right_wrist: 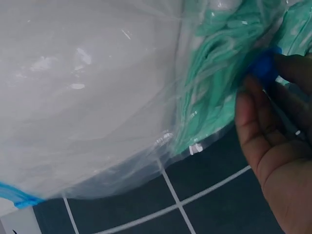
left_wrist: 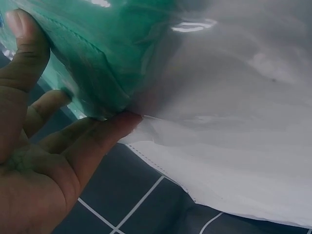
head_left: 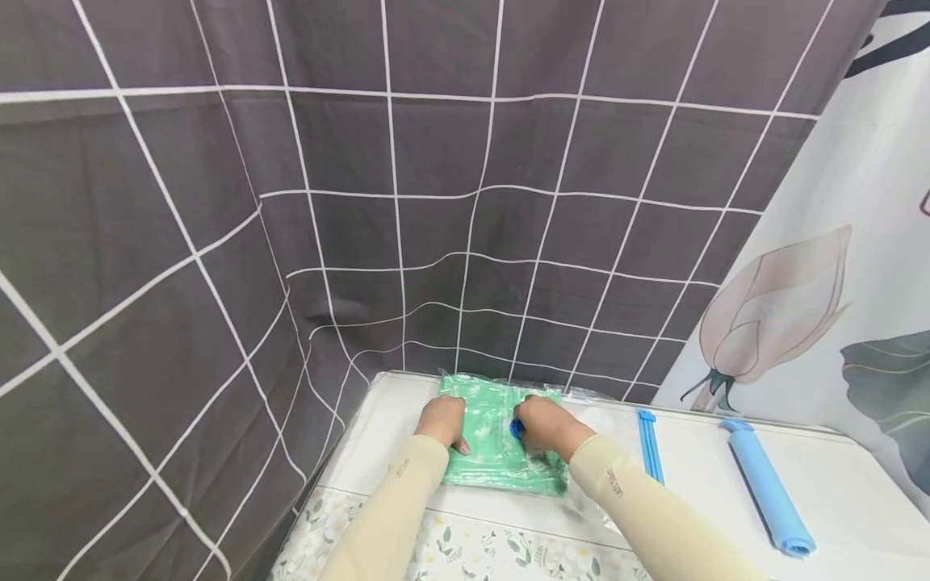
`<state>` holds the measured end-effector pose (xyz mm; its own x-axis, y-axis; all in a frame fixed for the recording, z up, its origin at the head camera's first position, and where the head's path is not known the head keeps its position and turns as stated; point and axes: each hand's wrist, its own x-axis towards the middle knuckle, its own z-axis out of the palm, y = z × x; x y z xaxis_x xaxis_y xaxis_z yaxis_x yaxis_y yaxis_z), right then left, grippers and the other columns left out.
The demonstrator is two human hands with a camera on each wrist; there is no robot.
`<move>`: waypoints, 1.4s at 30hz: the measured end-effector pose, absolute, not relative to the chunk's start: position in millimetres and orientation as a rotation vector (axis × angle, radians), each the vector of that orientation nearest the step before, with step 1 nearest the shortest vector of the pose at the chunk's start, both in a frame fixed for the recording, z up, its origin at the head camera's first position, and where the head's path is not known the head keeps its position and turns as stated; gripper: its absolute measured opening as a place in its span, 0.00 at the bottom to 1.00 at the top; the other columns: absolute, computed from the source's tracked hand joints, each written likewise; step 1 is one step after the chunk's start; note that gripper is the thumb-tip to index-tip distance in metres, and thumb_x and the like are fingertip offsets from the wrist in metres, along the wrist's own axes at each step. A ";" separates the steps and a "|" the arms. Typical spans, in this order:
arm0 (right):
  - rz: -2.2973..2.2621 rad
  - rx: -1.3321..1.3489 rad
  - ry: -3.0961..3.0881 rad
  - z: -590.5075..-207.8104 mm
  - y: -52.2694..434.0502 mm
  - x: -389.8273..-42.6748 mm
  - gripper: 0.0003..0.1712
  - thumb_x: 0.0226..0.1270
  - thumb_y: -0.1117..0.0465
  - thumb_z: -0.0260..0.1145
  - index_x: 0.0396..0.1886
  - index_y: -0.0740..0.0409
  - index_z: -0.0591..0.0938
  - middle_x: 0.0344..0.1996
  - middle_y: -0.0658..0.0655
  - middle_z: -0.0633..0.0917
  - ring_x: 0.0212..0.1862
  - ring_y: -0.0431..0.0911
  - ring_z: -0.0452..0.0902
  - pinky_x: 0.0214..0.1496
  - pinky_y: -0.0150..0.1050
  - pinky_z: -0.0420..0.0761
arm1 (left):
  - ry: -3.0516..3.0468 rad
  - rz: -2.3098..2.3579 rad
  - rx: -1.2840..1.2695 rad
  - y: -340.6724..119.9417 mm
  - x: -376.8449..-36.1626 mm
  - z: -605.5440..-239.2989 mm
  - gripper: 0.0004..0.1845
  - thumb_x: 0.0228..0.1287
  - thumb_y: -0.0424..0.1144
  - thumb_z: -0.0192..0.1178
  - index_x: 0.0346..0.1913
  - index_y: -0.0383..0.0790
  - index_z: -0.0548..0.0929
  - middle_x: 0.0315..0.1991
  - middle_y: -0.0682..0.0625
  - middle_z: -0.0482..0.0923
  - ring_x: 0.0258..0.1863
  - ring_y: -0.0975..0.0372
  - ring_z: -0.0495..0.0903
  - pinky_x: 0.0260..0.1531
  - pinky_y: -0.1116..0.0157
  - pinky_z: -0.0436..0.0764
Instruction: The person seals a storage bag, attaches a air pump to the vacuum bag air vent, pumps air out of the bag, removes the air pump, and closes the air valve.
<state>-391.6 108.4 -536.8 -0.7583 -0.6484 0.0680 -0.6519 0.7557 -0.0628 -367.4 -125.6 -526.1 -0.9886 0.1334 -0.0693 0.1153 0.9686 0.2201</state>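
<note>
Near the table's [head_left: 835,484] far edge, the vacuum bag of green cloth [head_left: 501,440] is pressed by the spread left hand [head_left: 441,421]; its blue valve [head_left: 517,428] is pinched by the right hand [head_left: 548,426]. Air could re-enter if the valve is twisted loose.

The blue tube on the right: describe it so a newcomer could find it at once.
On the white table, right of both hands, lies a long light-blue plastic cylinder running from the far edge toward the camera. It is thicker and rounder than the flat blue strip lying beside it.
</note>
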 end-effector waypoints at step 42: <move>0.099 0.885 -2.991 -529.7 98.9 -380.1 0.13 0.70 0.61 0.81 0.53 0.54 0.93 0.43 0.54 0.90 0.38 0.48 0.87 0.44 0.51 0.96 | 3.021 0.436 0.181 -126.1 -357.8 -517.2 0.44 0.34 0.46 0.88 0.61 0.29 0.91 0.60 0.34 0.93 0.60 0.40 0.92 0.71 0.46 0.90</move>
